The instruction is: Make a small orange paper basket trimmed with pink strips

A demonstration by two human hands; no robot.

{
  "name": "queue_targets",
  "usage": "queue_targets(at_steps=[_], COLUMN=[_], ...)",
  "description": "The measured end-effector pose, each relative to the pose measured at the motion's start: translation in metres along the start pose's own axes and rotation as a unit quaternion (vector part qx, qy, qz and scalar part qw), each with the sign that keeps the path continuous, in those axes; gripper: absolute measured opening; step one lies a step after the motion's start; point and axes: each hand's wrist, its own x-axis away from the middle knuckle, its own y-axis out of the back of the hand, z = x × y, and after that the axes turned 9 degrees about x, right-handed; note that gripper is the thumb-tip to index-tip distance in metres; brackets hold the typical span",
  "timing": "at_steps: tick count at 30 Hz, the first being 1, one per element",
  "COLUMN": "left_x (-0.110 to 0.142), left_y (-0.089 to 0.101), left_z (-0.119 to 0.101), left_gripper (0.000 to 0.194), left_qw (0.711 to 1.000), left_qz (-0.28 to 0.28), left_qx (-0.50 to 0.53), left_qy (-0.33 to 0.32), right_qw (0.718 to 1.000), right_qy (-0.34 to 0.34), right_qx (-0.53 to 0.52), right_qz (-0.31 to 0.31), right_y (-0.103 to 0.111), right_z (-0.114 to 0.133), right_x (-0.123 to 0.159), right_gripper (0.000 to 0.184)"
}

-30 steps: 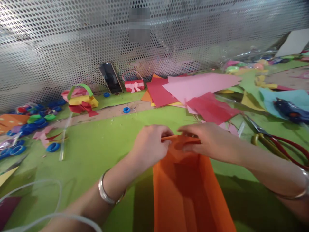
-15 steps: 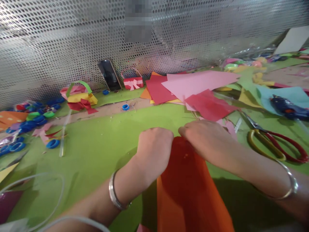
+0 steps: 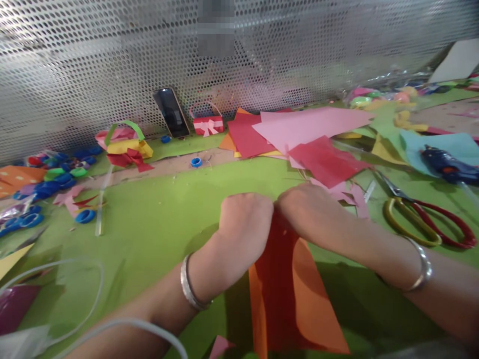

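An orange sheet of paper [image 3: 318,299] stretches toward me over the green table, its left edge raised and its middle in shadow. At its far end, my left hand [image 3: 247,222] is curled closed on the paper's left side. Right beside it, my right hand [image 3: 310,209] bends closed over the same end from the right. The fingertips of both hands are hidden behind the knuckles. A scrap of pink paper [image 3: 220,347] lies near the bottom edge, left of the orange sheet.
Scissors [image 3: 411,222] and a dark blue glue gun [image 3: 449,167] lie at right. Pink and red sheets [image 3: 310,127], a red paper basket [image 3: 208,125], a phone [image 3: 172,113] and a yellow paper basket [image 3: 129,148] line the back. A white cable [image 3: 138,324] loops at front left.
My hands have drawn closer together at the paper's far end. The orange sheet's near end has come further into view, and its sides now stand out from the shaded middle.
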Motion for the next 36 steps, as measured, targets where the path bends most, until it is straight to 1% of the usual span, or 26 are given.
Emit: queue_targets(at_steps=[5,8,14,21,24,27,31,36], left_x=[0.002,0.002,0.0,0.004,0.002,-0.001,0.002,0.01], left_y=[0.003,0.003,-0.003,-0.008,-0.009,-0.012,-0.016,-0.018], left_z=[0.005,0.005,0.002,0.003,0.001,0.0,0.002,0.005], left_gripper=[0.026,0.03,0.031,0.032,0.031,0.029,0.026,0.027], left_qw=[1.0,1.0,1.0,0.999,0.999,0.998,0.996,0.993], left_qz=[0.003,0.002,0.0,-0.012,-0.019,-0.028,-0.047,-0.051], left_qx=[-0.008,-0.015,-0.024,-0.034,-0.034,-0.037,-0.057,-0.083], left_qy=[-0.017,-0.009,0.008,-0.028,-0.027,-0.031,-0.054,-0.06], right_qw=[1.0,1.0,0.999,0.998,0.997,0.995,0.994,0.993], right_qy=[0.016,0.021,-0.007,0.035,0.036,0.046,0.063,0.08], right_qx=[-0.006,-0.002,0.032,0.026,0.034,0.036,0.034,0.034], right_qz=[0.004,-0.004,-0.027,-0.046,-0.062,-0.078,-0.08,-0.08], right_y=[0.0,0.001,-0.003,-0.004,-0.003,-0.007,-0.014,-0.012], right_z=[0.002,0.001,-0.007,-0.005,-0.002,0.001,0.004,0.002], right_x=[-0.002,0.001,0.005,0.005,0.005,0.001,-0.004,0.001], right_gripper=[0.028,0.029,0.029,0.03,0.031,0.03,0.029,0.025])
